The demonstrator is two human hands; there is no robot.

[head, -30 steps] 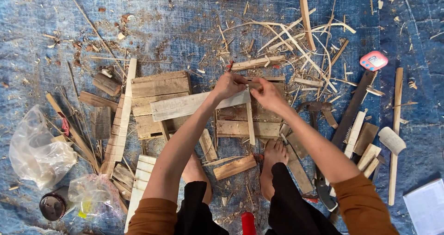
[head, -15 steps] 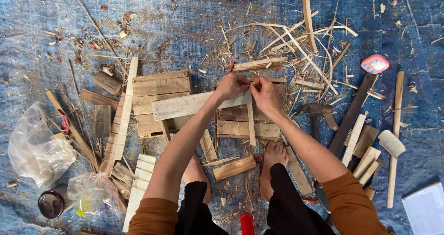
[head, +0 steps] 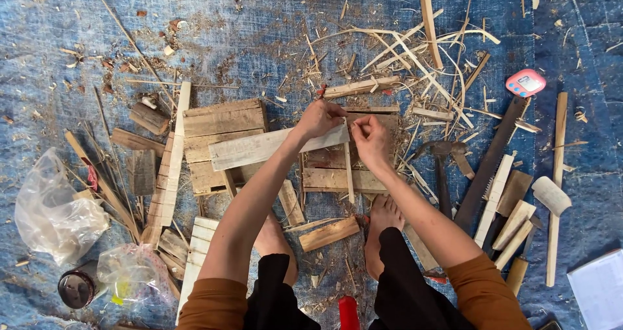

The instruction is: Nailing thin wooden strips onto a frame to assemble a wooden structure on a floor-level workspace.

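Little has moved since the earlier frames: both hands have kept their place over the middle of the blue tarp (head: 78, 18), the right one drawn only slightly closer to the left. The left hand (head: 319, 118) has its fingers (head: 334, 109) closed over the top edge of a pale wooden slat (head: 259, 148), near its right end. The right hand (head: 370, 138) pinches something small between thumb and fingertips just beside that end; what it holds is too small to tell.

The slat lies slantwise across a rough panel of weathered planks (head: 224, 122), and a thin strip (head: 349, 171) runs down from under the hands. By its look the slat is light, thin and stiff, dry enough to split along the grain and likely splintery, so a hold flat across its width near the end seems safer than one at a corner.

Farther right lie a claw hammer (head: 443, 174), a long hand saw (head: 490, 164) and a pink tape measure (head: 525, 83); clear plastic bags (head: 55, 213) sit near the left edge.
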